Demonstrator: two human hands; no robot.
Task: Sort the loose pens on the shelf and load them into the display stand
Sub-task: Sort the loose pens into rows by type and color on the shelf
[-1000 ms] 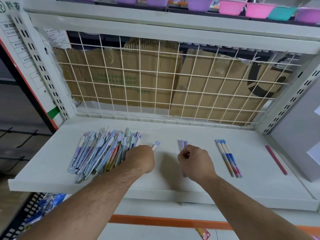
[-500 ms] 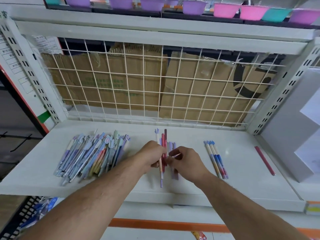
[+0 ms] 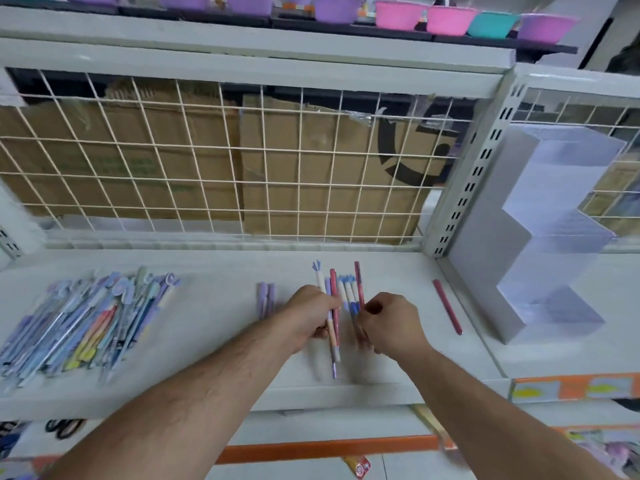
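1. Lower left of frame: pen pile (image 3: 86,323) lies on the shelf (image 3: 214,341), unsorted.
2. Centre: left hand (image 3: 308,317) grips a small bundle of pens (image 3: 332,327), tips toward the top of the frame.
3. Just right: right hand (image 3: 388,323) pinches one red pen (image 3: 358,282).
4. Right edge: display stand (image 3: 540,237), stepped, no pens visible in it.
5. Judged step: sorting by kind. The next move calls for laying like with like, then carrying a group right to the stand.

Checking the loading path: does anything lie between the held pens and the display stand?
Only a lone red pen lies flat on the shelf between the right hand and the display stand; nothing upright blocks.
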